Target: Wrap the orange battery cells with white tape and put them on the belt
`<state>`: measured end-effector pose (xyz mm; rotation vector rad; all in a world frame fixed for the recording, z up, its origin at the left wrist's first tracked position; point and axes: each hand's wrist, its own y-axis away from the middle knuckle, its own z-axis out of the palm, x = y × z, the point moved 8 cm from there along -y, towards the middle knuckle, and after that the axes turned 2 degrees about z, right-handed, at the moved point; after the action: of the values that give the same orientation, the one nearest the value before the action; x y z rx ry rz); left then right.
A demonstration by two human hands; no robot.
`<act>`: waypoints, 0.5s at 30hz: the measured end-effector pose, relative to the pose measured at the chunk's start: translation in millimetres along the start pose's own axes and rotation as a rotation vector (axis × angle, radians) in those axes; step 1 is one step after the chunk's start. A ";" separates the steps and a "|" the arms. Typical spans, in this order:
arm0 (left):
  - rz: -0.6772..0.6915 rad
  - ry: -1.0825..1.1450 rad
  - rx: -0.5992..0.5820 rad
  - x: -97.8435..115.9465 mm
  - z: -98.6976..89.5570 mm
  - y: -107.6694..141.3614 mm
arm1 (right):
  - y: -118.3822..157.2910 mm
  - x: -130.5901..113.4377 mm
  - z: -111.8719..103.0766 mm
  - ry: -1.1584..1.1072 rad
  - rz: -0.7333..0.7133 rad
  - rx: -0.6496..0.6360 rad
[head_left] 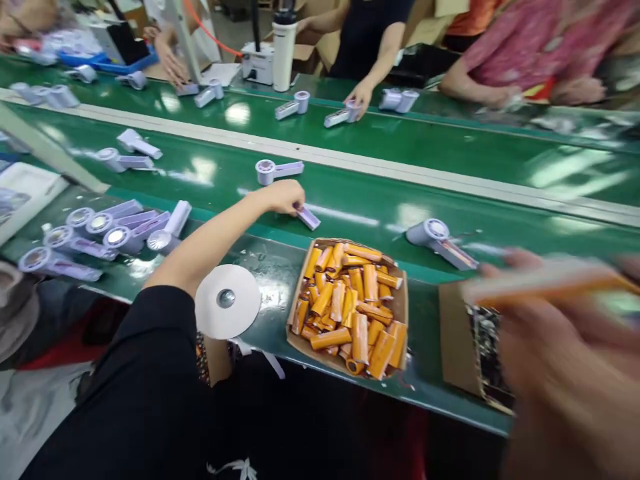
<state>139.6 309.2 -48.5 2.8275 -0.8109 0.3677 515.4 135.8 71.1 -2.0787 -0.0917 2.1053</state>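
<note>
Head cam: my left hand [287,197] is gripping a lilac unit [309,218] at the near edge of the green belt [360,190], channel facing up. My right hand [555,360] is showing blurred, holding a long white-and-orange item [540,283]; can't tell what. Brown box [401,287] of orange cylinders [345,300] is sitting at the near edge of the bench [425,333], between white disc [245,300] and carton [460,340]. More lilac units [117,238] are lying left.
</note>
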 end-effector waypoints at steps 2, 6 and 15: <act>0.080 0.073 -0.043 1.7 -6.4 -8.4 | -36.0 -10.6 75.4 0.079 -0.168 -0.286; 0.056 0.169 -0.029 -6.5 -11.7 -14.7 | -110.4 50.2 192.1 0.232 -0.121 -0.655; -0.249 0.195 0.169 -13.6 2.8 -22.3 | -125.4 126.5 230.0 0.747 -0.199 -0.793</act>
<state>141.0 333.9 -57.3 2.9379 -0.4013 0.6875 296.3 299.8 -27.6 -2.9643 -1.1047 1.1291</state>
